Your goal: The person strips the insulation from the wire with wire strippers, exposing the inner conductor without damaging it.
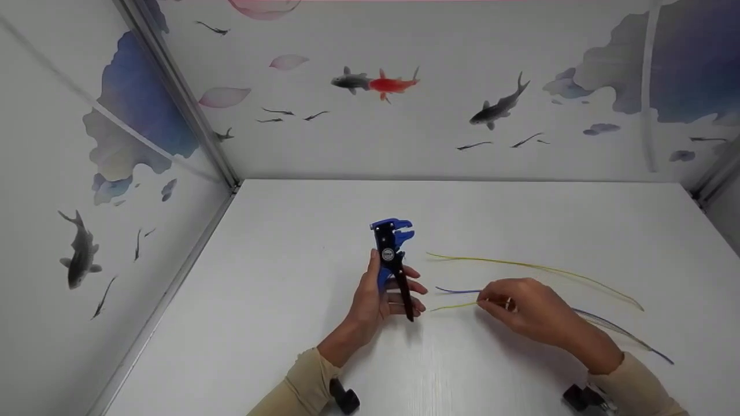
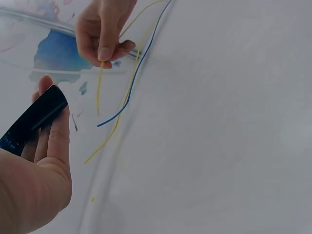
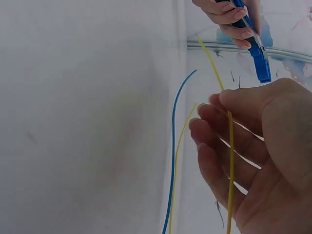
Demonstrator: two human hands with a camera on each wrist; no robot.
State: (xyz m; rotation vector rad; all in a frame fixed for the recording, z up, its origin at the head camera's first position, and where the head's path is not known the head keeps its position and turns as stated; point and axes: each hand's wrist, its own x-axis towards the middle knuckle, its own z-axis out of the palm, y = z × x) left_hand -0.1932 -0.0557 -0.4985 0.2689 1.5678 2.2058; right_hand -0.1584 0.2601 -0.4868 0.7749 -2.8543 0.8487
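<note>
We see the stripper (image 1: pixel 388 254) held above the table (image 1: pixel 289 231), jaws parted and directed toward the far wall (image 1: pixel 404 150); the left hand (image 1: pixel 370 300) grips it, fingers loosely round the handles. The right hand (image 1: pixel 529 306) pinches 1 yellow wire (image 3: pixel 231 161) between thumb and forefinger, its tip directed toward the left hand. A blue wire (image 3: pixel 173 126) runs nearby; a farther yellow strand (image 1: pixel 526 265) lies beyond the right hand. Both hands stand well apart from the table's back edge, which leaves room beyond the stripper. In the head view, the right hand hides part of the nearer wires; in the left-wrist view, we find the stripper cut off at the frame.
</note>
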